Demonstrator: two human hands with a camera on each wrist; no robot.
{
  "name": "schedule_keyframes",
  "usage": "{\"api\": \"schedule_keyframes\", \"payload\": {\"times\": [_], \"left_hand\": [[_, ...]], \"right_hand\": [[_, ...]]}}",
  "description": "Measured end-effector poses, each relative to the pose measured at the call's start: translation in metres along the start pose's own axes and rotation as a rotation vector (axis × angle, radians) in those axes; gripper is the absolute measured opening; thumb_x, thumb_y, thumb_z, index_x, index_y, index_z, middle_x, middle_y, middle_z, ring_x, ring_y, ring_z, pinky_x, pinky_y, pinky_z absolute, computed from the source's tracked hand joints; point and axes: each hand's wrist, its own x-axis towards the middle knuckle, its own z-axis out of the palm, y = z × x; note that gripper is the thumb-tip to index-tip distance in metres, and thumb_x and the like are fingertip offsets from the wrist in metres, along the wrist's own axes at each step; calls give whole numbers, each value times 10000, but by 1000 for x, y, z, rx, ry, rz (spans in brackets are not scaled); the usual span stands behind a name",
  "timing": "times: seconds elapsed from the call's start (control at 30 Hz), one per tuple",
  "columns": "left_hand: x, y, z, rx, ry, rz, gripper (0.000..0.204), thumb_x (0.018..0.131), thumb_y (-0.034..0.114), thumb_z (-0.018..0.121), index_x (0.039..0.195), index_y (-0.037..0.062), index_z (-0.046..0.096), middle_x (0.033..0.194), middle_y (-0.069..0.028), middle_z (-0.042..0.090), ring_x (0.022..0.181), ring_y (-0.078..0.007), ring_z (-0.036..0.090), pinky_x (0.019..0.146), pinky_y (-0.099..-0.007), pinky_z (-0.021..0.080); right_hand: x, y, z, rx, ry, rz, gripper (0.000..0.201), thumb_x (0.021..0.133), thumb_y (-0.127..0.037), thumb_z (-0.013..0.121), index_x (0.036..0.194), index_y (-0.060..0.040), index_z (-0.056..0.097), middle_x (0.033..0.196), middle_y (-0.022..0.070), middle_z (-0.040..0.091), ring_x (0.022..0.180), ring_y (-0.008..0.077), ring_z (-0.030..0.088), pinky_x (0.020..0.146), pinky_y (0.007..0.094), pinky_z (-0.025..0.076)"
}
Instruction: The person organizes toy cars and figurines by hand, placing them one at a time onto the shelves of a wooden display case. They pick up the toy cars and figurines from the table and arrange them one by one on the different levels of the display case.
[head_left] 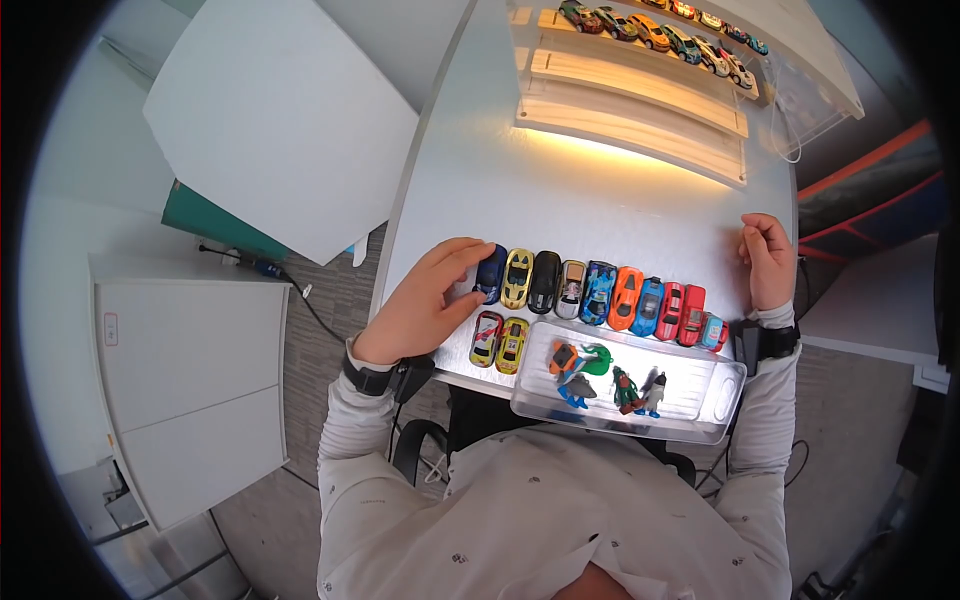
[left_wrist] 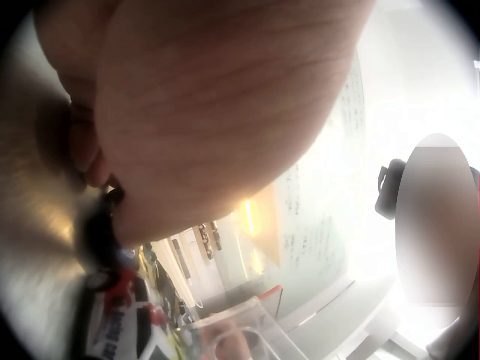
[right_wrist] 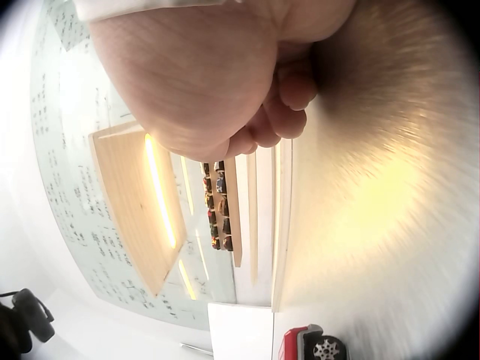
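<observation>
My left hand (head_left: 425, 302) grips the dark blue toy car (head_left: 490, 275) at the left end of a row, fingertips at its far end and thumb at its near end. The left wrist view shows that hand (left_wrist: 217, 105) close up, the dark car (left_wrist: 97, 234) partly hidden beneath it. Beside the blue car stand a yellow car (head_left: 517, 278) and a black car (head_left: 544, 282). My right hand (head_left: 768, 265), loosely curled and holding nothing, rests at the table's right side; its palm (right_wrist: 195, 75) fills the top of the right wrist view.
More cars continue the row, ending near a small blue-and-red one (head_left: 713, 332). Red-white (head_left: 486, 340) and yellow-green (head_left: 512, 345) cars sit below its left end. A clear tray (head_left: 700, 395) holds several small figures. Behind stands a lit wooden shelf (head_left: 640, 90) with toy cars on its upper tiers.
</observation>
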Motion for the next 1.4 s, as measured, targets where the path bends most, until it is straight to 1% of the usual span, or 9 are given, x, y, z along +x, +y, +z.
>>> {"api": "schedule_keyframes", "payload": {"times": [0.13, 0.23, 0.33, 0.43, 0.53, 0.57, 0.67, 0.93, 1.4], "left_hand": [[0, 1, 0, 33, -7, 11, 568, 900, 6, 685, 1442, 79, 531, 1440, -98, 505, 1033, -175, 552, 851, -280, 490], [1, -1, 1, 32, 3, 14, 561, 897, 34, 708, 1433, 70, 545, 1441, -139, 516, 1232, -288, 552, 964, -337, 491], [2, 0, 1, 35, 2, 18, 560, 892, 34, 712, 1428, 71, 551, 1443, -151, 517, 1291, -313, 529, 1017, -362, 471], [1, -3, 2, 83, 16, 65, 555, 893, 6, 692, 1424, 71, 546, 1443, -128, 510, 1184, -233, 555, 952, -315, 472], [2, -6, 3, 121, 35, 116, 565, 876, -5, 698, 1417, 67, 553, 1435, -137, 518, 1199, -246, 553, 972, -322, 462], [2, -3, 3, 104, 21, 75, 582, 859, -16, 702, 1416, 67, 554, 1427, -139, 526, 1215, -258, 548, 982, -330, 456], [2, 2, 3, 65, 25, 50, 566, 860, 7, 722, 1403, 61, 570, 1422, -164, 534, 1300, -329, 521, 1067, -385, 442], [4, 2, 5, 88, 21, 35, 603, 832, -23, 719, 1407, 80, 568, 1427, -118, 541, 1225, -272, 542, 983, -351, 461], [5, 3, 3, 86, 32, 103, 610, 806, -34, 744, 1385, 64, 577, 1397, -139, 558, 1268, -313, 532, 1061, -385, 441]], "right_hand": [[0, 1, 1, -3, -4, 0, 161, 1044, -67, 528, 1152, -22, 638, 767, -31, 522, 680, 51, 466, 623, 207, 360], [-1, -2, 3, -17, 18, 13, 157, 1041, -69, 535, 1145, -21, 642, 770, -30, 528, 684, 51, 472, 621, 207, 361], [-1, -1, 1, -11, 16, 28, 157, 1030, -58, 549, 1150, -14, 640, 806, -23, 557, 697, 52, 491, 630, 206, 385], [-1, -3, 1, 9, 1, 22, 160, 1023, -49, 551, 1152, -11, 639, 825, -19, 575, 703, 52, 499, 638, 206, 400], [-2, -6, 4, 11, 3, 18, 156, 1014, -45, 558, 1140, -14, 645, 823, -23, 583, 706, 51, 505, 643, 208, 409], [-2, -6, 4, 9, 10, 23, 155, 1012, -46, 561, 1137, -15, 647, 823, -24, 584, 706, 51, 507, 643, 209, 411], [-2, -4, 5, 15, 29, 23, 157, 1006, -55, 572, 1134, -15, 652, 819, -23, 593, 708, 50, 528, 651, 207, 436], [-2, -15, 9, -41, 36, 57, 171, 1002, -55, 568, 1136, 3, 658, 817, -9, 627, 707, 63, 582, 656, 222, 480], [-2, -16, 13, -26, 21, 49, 164, 1002, -61, 571, 1125, 5, 657, 807, -18, 615, 702, 54, 562, 650, 217, 466]]}}
